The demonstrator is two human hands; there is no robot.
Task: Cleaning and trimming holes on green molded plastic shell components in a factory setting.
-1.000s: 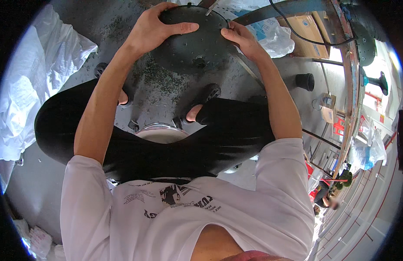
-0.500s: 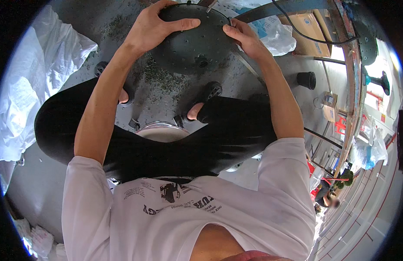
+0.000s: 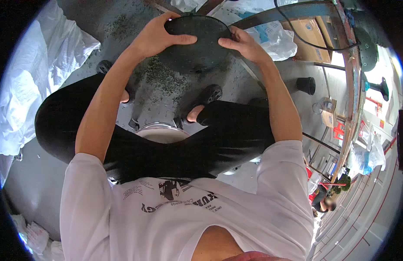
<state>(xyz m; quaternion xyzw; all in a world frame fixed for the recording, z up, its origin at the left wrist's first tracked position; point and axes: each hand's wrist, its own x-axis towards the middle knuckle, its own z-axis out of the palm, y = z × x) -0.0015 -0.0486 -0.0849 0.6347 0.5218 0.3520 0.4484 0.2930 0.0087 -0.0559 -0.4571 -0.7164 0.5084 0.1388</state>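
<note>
Gripping round sieve (image 3: 197,41) unchanged, both hands

Little change from a second ago. I see the left hand (image 3: 155,37) thumb now lying flatter and further across the face of the round dark sieve (image 3: 197,41). The right hand (image 3: 242,43) has slid slightly along the right rim, its fingers reaching more over the edge. The sieve sits marginally more level than before.
</note>
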